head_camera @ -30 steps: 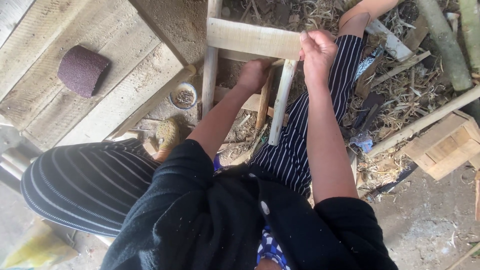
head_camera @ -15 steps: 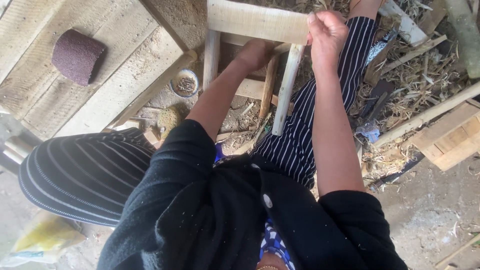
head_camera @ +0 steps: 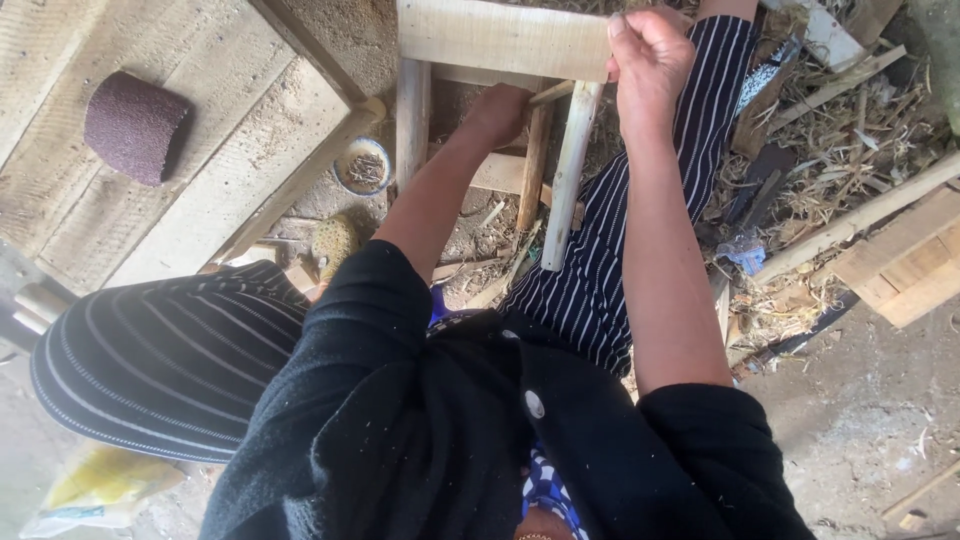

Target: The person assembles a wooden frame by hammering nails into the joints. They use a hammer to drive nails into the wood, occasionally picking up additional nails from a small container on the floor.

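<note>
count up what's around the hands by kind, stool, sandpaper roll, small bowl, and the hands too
wooden stool frame: 1
roll of dark red sandpaper: 1
small round bowl: 1
hands: 2, the right hand gripping the stool's top board, the left hand underneath among the legs
total: 5

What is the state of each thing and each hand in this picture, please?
Right hand: closed on the end of the wooden frame's top board.
Left hand: reaching inside the frame, fingers hidden.
Wooden frame: held up, its legs pointing down toward the person.
Sandpaper roll: lying on its side on the plank bench.
Small round tin: open, on the ground.
</note>
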